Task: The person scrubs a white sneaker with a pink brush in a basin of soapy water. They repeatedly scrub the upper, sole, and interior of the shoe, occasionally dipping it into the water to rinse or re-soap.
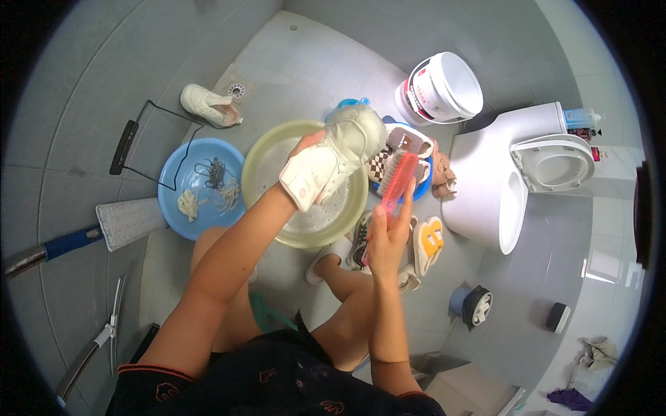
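Over a pale green basin (259, 220) of cloudy water, my left hand (304, 144) grips a white sneaker (355, 139). The shoe has no laces in it and its tongue is folded out over my wrist, hiding part of the hand. A pink scrub brush (400, 179) is in my right hand (388, 243), held by its handle. Its pale bristles face left toward the sneaker, a little apart from it. Another white sneaker (207, 104) lies on the floor at the far left. Grey and white shoelaces (220, 182) sit in a blue basin (182, 223) to the left.
Several shoes crowd a blue tub (424, 192) right of the green basin, with a yellow-and-white slipper (431, 239) nearer me. A white bucket (444, 87) and a toilet (479, 187) stand at the right. A squeegee-like pad (128, 223) leans by the left wall.
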The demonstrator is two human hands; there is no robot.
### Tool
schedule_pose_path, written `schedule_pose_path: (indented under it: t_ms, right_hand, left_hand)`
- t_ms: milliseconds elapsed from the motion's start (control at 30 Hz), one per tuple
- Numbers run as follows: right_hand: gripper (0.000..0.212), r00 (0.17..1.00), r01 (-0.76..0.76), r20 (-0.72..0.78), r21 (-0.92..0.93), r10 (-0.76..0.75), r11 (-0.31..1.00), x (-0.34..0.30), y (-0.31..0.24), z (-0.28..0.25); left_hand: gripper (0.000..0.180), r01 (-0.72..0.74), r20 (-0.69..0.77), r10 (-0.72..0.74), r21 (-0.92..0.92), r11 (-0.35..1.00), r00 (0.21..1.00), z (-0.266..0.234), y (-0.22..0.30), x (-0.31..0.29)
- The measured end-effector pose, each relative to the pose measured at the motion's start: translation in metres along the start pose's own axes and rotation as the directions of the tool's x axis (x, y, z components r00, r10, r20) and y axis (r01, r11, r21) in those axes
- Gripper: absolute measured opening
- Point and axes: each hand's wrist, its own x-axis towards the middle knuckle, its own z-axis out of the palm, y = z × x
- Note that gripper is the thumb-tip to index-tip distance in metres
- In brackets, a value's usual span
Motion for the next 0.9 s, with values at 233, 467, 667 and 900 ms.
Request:
schedule_pose_path:
  t_ms: [233, 467, 667, 900]
  right_hand:
    - [0.077, 0.97, 0.243, 0.109, -0.405, -0.218, 0.881, -0.005, 0.007, -0.001]
    - [0.075, 0.973, 0.228, 0.144, -0.458, -0.181, 0.859, -0.015, 0.019, 0.003]
    - [0.067, 0.912, 0.409, 0.26, -0.522, -0.317, 0.749, -0.002, 0.026, 0.005]
    - [0.058, 0.915, 0.402, 0.292, -0.612, -0.278, 0.681, 0.042, -0.013, 0.021]
  left_hand:
    - [0.038, -0.034, -0.195, 0.09, 0.273, 0.961, 0.977, 0.013, -0.002, -0.009]
    - [0.042, -0.07, -0.207, 0.136, 0.299, 0.952, 0.969, 0.016, 0.002, -0.005]
    - [0.043, 0.019, -0.29, 0.094, 0.364, 0.931, 0.952, 0.001, 0.002, -0.01]
    - [0.03, -0.068, -0.253, 0.361, 0.729, 0.681, 0.898, 0.018, -0.002, -0.017]
